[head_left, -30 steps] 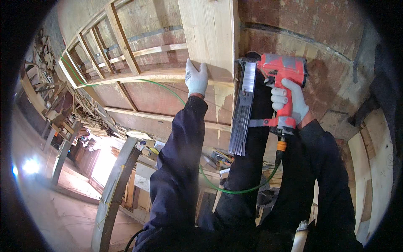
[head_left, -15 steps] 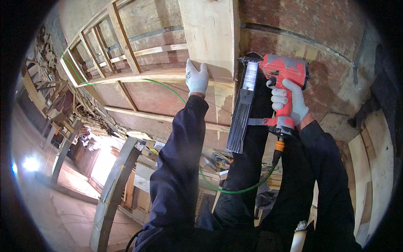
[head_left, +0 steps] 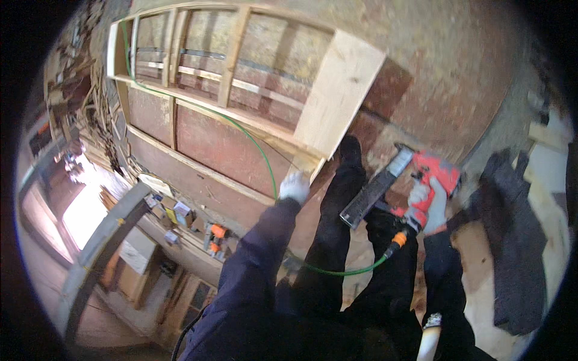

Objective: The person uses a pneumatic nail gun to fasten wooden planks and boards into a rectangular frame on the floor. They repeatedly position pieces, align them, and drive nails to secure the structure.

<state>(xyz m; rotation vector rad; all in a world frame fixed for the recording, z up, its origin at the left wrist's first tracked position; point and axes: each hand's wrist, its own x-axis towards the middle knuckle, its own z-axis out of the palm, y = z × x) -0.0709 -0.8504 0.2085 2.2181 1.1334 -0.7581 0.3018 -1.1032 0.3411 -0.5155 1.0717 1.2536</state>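
My right hand (head_left: 434,204), in a white glove, is wrapped round the handle of a red nail gun (head_left: 435,170). Its long dark magazine slants down to the left, over my legs. A green air hose (head_left: 343,273) joins the gun at an orange fitting (head_left: 396,242). My left hand (head_left: 294,187), gloved too, is at the near corner of a wooden frame (head_left: 259,123); blur hides how its fingers lie. A wide pale board (head_left: 342,90) spans the frame's right end, just beyond that hand.
Another long wooden strip (head_left: 208,176) runs along the frame's near side. Scrap wood (head_left: 90,102) is heaped at the far left. A curved grey beam (head_left: 99,240) stands at lower left, near orange tools (head_left: 215,234). Dark cloth (head_left: 512,253) lies right. A cigarette (head_left: 428,337) juts up at the bottom.
The view has swung, showing more of the frame and floor. My left hand has come off the board's near edge to the frame's near corner. The nail gun sits lower and further right.
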